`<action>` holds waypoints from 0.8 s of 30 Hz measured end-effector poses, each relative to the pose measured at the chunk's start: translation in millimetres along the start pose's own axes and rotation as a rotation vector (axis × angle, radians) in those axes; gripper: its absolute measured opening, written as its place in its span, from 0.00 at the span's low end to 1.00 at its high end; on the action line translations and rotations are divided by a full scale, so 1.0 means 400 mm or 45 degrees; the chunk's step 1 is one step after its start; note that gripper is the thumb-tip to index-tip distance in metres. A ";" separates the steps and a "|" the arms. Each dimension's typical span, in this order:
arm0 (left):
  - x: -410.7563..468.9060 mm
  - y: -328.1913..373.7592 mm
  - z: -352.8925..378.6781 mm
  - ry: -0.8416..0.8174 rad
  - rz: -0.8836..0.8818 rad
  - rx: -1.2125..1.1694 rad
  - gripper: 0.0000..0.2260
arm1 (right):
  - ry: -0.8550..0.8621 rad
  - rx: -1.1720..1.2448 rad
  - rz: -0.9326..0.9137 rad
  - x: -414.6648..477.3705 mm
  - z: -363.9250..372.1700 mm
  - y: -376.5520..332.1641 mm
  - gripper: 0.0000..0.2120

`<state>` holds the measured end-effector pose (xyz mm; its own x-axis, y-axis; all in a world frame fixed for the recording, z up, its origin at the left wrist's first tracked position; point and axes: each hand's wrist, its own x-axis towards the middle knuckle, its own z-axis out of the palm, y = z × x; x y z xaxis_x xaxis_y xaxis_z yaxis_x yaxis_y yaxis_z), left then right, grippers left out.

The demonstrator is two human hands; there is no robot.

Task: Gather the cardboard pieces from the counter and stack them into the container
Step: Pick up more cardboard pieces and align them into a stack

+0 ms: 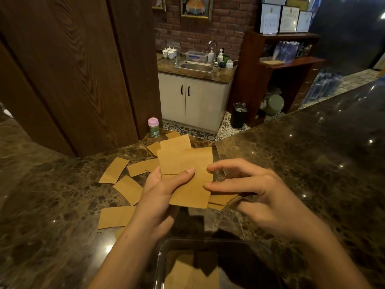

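Cardboard pieces (184,161), at least four, are fanned unevenly above the counter (302,163), gripped by the left hand (162,192) and pinched at their right edge by the right hand (256,190), so one could slip before reaching the single container (160,259); about seven more lie loose.

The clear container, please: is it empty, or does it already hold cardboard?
Not empty: brown cardboard pieces lie flat inside the clear container, on its bottom.
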<state>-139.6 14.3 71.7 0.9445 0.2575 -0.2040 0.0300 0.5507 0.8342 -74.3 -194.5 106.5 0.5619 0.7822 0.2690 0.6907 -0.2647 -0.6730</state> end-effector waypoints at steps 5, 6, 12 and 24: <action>0.011 0.010 -0.013 0.095 0.006 -0.082 0.23 | 0.024 0.312 0.144 -0.010 -0.004 0.006 0.18; 0.013 0.013 -0.016 0.101 0.042 -0.072 0.22 | 0.052 0.418 0.186 -0.012 -0.002 0.008 0.13; -0.001 0.003 0.001 0.020 0.195 0.212 0.23 | 0.316 1.161 0.477 0.027 0.065 -0.011 0.15; -0.009 -0.002 0.009 -0.019 0.235 0.202 0.12 | 0.629 1.225 0.569 0.048 0.103 -0.015 0.13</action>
<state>-141.8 10.2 73.6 0.9435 0.3297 -0.0340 -0.0936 0.3633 0.9270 -86.5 -154.5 87.2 0.9297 0.3672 -0.0277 -0.1238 0.2408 -0.9627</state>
